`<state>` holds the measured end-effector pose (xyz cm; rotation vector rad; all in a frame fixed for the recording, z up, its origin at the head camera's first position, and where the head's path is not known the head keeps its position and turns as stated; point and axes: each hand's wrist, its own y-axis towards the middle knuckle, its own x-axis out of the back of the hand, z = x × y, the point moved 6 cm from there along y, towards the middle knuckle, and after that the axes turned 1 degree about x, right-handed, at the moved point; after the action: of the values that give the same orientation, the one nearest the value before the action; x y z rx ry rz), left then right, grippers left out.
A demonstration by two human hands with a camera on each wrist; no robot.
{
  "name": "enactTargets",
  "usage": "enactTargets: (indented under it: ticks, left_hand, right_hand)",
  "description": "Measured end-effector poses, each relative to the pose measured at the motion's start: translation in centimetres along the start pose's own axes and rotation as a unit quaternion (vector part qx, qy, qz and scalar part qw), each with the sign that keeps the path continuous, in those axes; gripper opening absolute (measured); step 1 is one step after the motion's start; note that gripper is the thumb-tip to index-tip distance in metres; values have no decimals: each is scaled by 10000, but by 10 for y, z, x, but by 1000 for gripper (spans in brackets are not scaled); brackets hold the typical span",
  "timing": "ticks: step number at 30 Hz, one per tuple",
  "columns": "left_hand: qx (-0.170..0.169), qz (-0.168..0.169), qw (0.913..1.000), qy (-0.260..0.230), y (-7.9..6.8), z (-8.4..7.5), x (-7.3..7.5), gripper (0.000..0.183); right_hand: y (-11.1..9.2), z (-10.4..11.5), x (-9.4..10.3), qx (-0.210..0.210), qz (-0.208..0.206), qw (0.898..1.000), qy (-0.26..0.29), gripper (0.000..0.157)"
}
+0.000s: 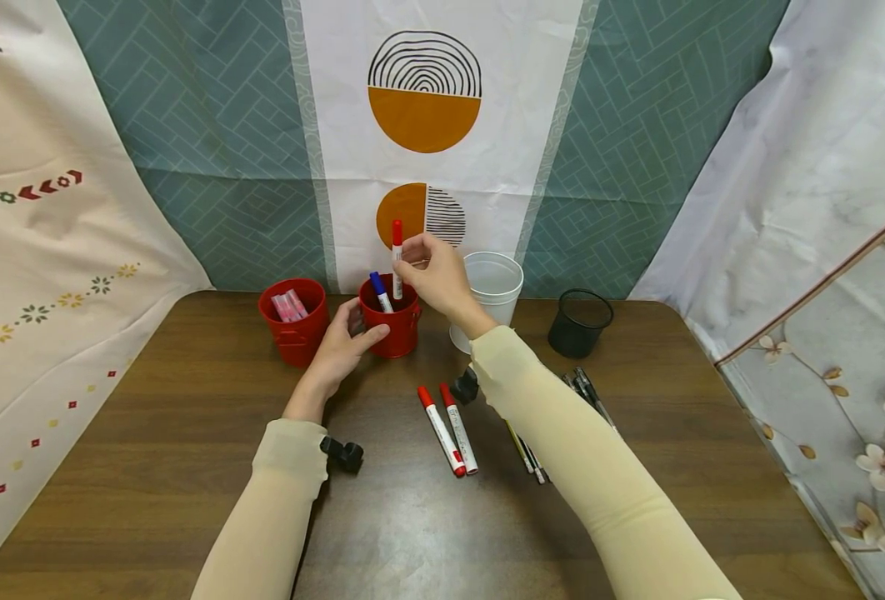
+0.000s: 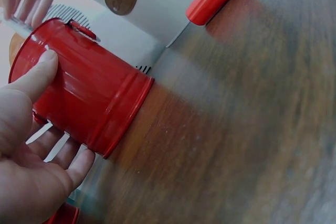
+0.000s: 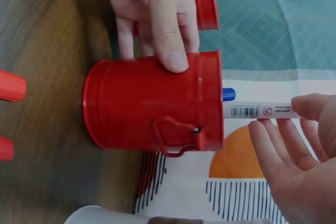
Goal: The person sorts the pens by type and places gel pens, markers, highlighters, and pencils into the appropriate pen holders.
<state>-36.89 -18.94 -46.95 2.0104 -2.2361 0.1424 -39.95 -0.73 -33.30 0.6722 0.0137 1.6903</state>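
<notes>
My left hand (image 1: 340,348) holds the middle red bucket (image 1: 402,340) by its left side, thumb on its near wall and fingers round the far side. The bucket stands upright on the table. A blue-capped marker (image 1: 381,293) leans inside, its cap above the rim. My right hand (image 1: 437,273) pinches a white marker with a red cap (image 1: 397,232), held upright over the same bucket. In the right wrist view, the lower end of this marker (image 3: 257,110) is at the bucket's mouth, beside the blue cap. The bucket's inside is hidden in both wrist views.
Another red bucket (image 1: 292,346) with pink-and-white pieces (image 1: 289,306) stands left. To the right are a white bucket (image 1: 495,287) and a black cup (image 1: 579,332). Two red markers (image 1: 441,429) lie in front; pencils (image 1: 525,454) and black pens (image 1: 591,392) lie near the right forearm.
</notes>
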Motion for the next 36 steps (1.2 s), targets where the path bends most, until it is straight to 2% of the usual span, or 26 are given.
enactTargets:
  ticks: [5,14,20,28,36]
  left_hand:
    - [35,6,10000,0,0,0,0,86]
    - [200,86,9997,-138,-13,-24,-3,82]
    - [234,84,9996,-131,-16,-27,-3,83]
    - [79,133,9996,-255,-13,-24,-4,81]
    - [41,66,9998,-172,2,1,0,82]
  right_hand:
    - [-1,-5,-2,-68,35,10000,12,23]
    - [-4,-14,-6,-214,124,9997,-24,24]
    - [-5,-20,-8,-265,95,9996,4,24]
    - [-6,-21,-8,-311,50,9995,-12,27]
    - [-7,-20,-9,-281,43,9996,-28,26]
